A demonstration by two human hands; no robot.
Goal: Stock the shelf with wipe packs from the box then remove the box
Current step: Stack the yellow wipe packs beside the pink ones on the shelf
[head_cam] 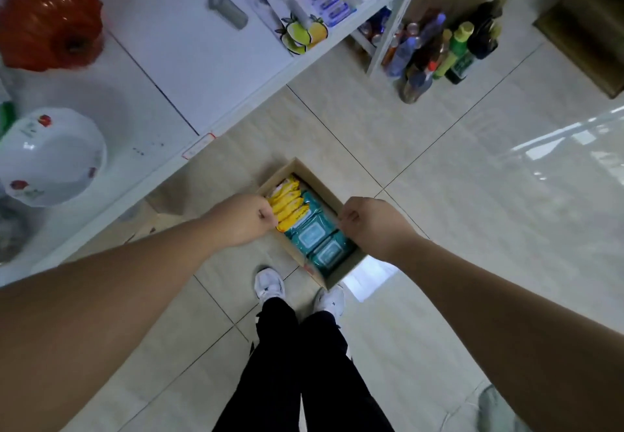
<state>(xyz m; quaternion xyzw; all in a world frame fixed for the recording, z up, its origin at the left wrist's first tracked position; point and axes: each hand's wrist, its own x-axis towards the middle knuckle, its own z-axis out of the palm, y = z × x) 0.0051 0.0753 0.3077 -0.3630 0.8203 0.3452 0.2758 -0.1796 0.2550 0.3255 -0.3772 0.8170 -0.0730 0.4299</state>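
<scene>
The person wears black trousers and white sneakers with small dark marks on top: a left sneaker and a right sneaker. The left hand, right hand, left forearm and right forearm are bare.

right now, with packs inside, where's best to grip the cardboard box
Grip the cardboard box by its two long walls from above, fingers over the rims, as the left hand and right hand do. Open-topped and loaded with wipe packs, it should stay level.
</scene>
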